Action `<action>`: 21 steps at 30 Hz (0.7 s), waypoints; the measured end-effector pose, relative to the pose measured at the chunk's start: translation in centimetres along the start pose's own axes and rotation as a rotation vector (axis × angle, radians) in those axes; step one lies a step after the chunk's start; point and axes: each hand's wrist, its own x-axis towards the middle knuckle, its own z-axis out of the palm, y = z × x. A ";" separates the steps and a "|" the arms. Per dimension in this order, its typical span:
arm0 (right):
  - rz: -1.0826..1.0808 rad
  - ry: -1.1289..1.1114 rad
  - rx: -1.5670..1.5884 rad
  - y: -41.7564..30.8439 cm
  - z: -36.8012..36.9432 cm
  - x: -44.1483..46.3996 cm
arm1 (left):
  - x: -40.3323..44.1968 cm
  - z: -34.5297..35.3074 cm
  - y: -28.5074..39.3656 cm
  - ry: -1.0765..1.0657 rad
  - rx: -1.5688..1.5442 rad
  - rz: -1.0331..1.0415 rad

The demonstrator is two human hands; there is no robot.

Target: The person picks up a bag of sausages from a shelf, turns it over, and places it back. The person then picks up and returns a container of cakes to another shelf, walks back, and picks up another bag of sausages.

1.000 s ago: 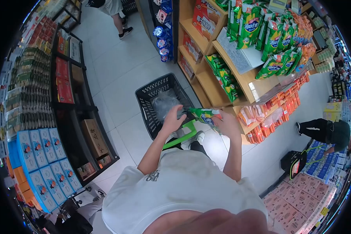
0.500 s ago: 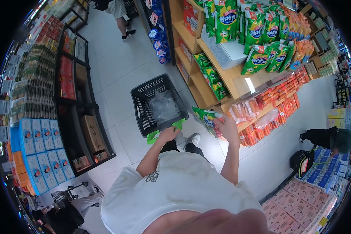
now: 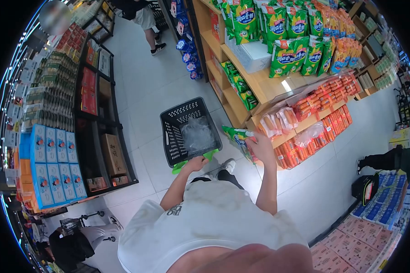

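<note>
With closed fingers, my left hand (image 3: 196, 164) grips the green handle (image 3: 179, 167) of a black shopping basket (image 3: 166, 123). Crumpled clear plastic (image 3: 197, 134) lies inside the basket. My right hand (image 3: 261, 148) pinches a green snack bag (image 3: 236, 135), which hangs to the right of the basket, near the shelf corner. Part of the bag is hidden behind my fingers. More green snack bags (image 3: 287, 57) of similar look stand in rows on the wooden shelf (image 3: 259, 86), and several others (image 3: 241, 86) fill a lower compartment.
Red-wrapped sausages (image 3: 325, 98) line the shelf edge beside my right hand. Orange bags (image 3: 344, 54) stand farther right. Stacked blue-edged boxes (image 3: 54, 168) and a black rack (image 3: 102, 136) are on the left. One person (image 3: 148, 27) is up the aisle; another (image 3: 73, 241) is at lower left.
My view has shifted slightly, so the basket and shelves sit a little differently. Both hands keep their hold on the basket handle and the snack bag. The person ahead appears lower and farther right.
</note>
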 end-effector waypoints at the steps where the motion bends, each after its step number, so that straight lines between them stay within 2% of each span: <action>1: 0.008 0.003 0.027 0.4 0.4 -0.9 | -0.3 0.8 -0.3 -0.006 0.006 0.006; 3: -0.024 0.046 0.015 0.9 1.3 -2.8 | -1.1 1.7 0.2 -0.035 0.044 -0.016; 6: -0.050 0.130 -0.050 0.9 2.9 -6.8 | -3.3 3.3 1.4 0.044 0.128 -0.041; 9: 0.044 0.140 -0.002 0.5 4.9 -11.2 | -5.0 4.3 2.4 -0.031 0.111 -0.066; 12: 0.103 0.125 0.019 0.7 6.3 -15.1 | -5.6 6.3 1.3 -0.099 0.081 0.078; 14: 0.142 0.097 0.008 0.4 6.5 -17.5 | -6.1 7.3 1.1 -0.139 0.109 0.100; 18: 0.142 0.104 0.092 1.4 6.1 -20.6 | -7.7 9.0 1.9 -0.269 0.016 0.014; 21: 0.099 0.139 0.034 1.8 5.4 -22.0 | -9.3 10.3 2.9 -0.246 -0.013 0.069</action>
